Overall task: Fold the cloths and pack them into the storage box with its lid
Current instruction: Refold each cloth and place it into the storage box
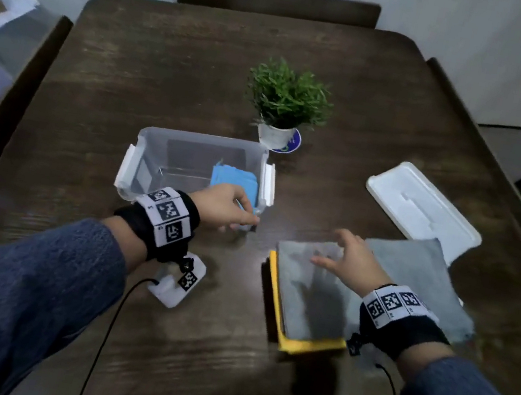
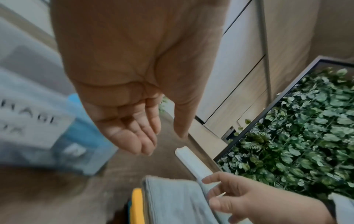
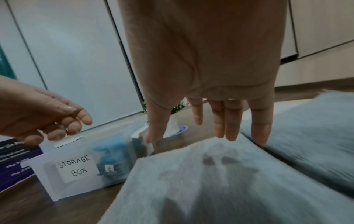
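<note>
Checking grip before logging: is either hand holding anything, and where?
Nothing is held. Left hand hangs open beside the clear plastic storage box; right hand hovers open over the folded grey cloth.

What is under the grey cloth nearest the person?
A yellow cloth lies under the grey cloth, showing along its left and near edges. The left wrist view hints at a blue edge lower still. The grey cloth hides the rest of the pile.

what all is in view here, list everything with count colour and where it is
storage box: 1, clear, table centre, lid off
blue cloth: 1, folded, inside the box at its right end
grey cloths: 2, near right; front one lies on the yellow
yellow cloth: 1, under front grey cloth
lid: 1, white, far right
potted plant: 1, green, white pot, behind box
table: 1, dark wood
left hand: at box's near right corner
right hand: open over front grey cloth
</note>
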The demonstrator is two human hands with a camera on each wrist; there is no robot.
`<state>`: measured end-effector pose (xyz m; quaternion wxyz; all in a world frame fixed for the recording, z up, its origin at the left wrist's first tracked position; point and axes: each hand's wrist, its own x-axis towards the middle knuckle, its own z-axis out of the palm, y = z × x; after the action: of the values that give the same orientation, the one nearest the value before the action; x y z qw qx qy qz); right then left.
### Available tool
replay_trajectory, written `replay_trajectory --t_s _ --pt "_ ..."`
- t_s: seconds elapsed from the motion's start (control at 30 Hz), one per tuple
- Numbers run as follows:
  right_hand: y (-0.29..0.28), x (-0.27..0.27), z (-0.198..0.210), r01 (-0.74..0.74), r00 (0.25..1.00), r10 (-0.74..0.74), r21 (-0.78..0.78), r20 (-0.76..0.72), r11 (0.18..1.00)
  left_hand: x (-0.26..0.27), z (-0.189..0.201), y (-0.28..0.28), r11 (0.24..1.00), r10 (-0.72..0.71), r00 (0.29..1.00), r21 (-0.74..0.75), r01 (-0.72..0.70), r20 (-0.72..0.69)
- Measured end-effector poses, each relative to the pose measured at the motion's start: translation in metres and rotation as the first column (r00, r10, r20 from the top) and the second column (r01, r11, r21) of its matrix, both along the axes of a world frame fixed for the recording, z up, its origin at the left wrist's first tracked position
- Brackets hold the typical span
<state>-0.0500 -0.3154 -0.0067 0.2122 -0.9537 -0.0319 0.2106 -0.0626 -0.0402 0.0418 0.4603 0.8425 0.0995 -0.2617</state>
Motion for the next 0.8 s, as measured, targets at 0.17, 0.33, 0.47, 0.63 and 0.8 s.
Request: replay_trajectory --t_s 0.17,0.33,0.47,0.63,0.8 --pt "-0.035 -0.021 -0.030 0.163 0.976 -0.162 -0.008 -0.142 0.987 -0.023 -0.053 -0.051 1.000 0.018 0.999 -0.020 -0.018 -0.028" --pt "-0.053 -0.016 -0.055 0.198 0.972 -0.193 0.023 -0.134 0.980 -0.022 -0.092 -0.092 0.998 0.059 0.998 0.032 -0.060 0.009" --pt "-0.063 -0.004 -0.070 0.221 0.972 -0.213 0.081 -0.101 0.972 -0.011 -0.113 -0.112 0.991 0.126 0.991 0.047 -0.128 0.050" --pt "-0.073 0.011 -0.079 0.229 0.971 -0.214 0.155 -0.107 0.961 0.002 -0.120 -0.122 0.995 0.079 0.993 0.047 -0.084 0.093" --pt "-0.079 0.021 -0.077 0.194 0.970 -0.164 0.164 -0.177 0.967 0.006 -0.117 -0.116 0.998 -0.060 0.980 0.048 0.051 0.192"
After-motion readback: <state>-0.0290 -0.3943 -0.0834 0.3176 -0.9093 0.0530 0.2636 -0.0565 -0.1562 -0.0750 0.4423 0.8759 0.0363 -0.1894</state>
